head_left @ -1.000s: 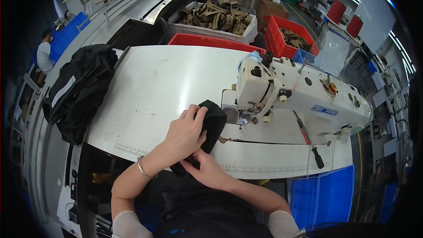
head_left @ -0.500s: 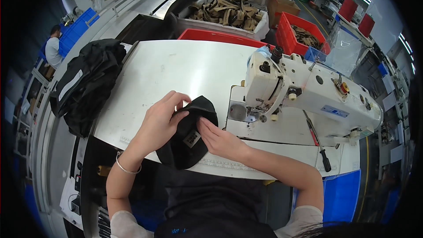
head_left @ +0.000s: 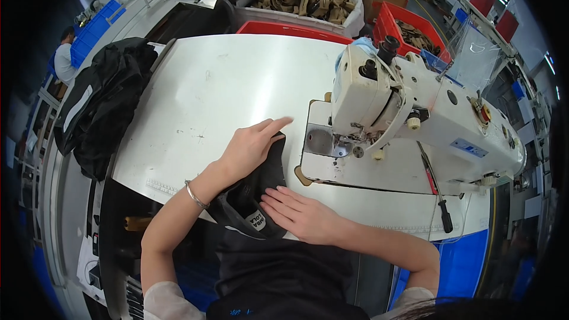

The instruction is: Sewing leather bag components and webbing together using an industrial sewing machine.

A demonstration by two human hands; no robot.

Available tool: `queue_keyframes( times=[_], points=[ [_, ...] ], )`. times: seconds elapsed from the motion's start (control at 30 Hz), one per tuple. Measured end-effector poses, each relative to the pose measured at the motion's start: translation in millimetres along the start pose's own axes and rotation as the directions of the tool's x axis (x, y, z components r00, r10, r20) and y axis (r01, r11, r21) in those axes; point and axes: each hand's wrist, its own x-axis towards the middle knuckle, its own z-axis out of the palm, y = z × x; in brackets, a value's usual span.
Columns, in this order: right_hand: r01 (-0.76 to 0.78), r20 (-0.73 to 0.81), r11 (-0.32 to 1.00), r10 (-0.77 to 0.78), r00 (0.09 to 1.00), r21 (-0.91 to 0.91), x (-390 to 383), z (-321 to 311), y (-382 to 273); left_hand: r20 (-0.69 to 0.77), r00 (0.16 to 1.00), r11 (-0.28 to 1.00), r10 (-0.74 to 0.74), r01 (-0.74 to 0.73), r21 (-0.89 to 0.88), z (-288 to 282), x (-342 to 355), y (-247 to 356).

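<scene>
A black fabric piece (head_left: pixel 271 169), hollow and pouch-like with a pale label (head_left: pixel 256 220) on it, lies at the table's front edge, partly over it. My left hand (head_left: pixel 252 147) rests at its far end, the index finger stretched out past the cloth; its other fingertips are partly hidden. Beside the label, my right hand (head_left: pixel 299 214) lies on the near part with fingers extended and flat. Right of both hands stands a white sewing machine (head_left: pixel 367 101), apart from the cloth.
Black fabric (head_left: pixel 106 106) is heaped at the table's left edge. A screwdriver (head_left: pixel 446 216) and tweezers-like tool (head_left: pixel 428 169) lie by the machine. Behind the white table (head_left: pixel 195 89) stand a red bin (head_left: pixel 388 15) and a white container (head_left: pixel 355 21) of tan straps. A person sits far left.
My left hand has shifted right and loosened from its bent grip, index finger now extended. My right hand has moved nearer me and flattened onto the cloth. The cloth is slimmer and lower.
</scene>
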Motion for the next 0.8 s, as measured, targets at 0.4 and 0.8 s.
queue_keyframes(
  times=[0.4,0.8],
  points=[
    [-0.1,0.025,0.994,0.099,0.995,0.046,-34.9,-19.4,31.3,0.035,0.996,0.956,0.086,-0.072,-0.286,42.1,67.9,-5.8],
    [-0.21,0.04,0.971,0.207,0.977,0.109,-54.2,-20.6,56.9,0.115,0.977,0.938,0.178,-0.133,-0.319,75.7,121.4,-12.2]
  ],
)
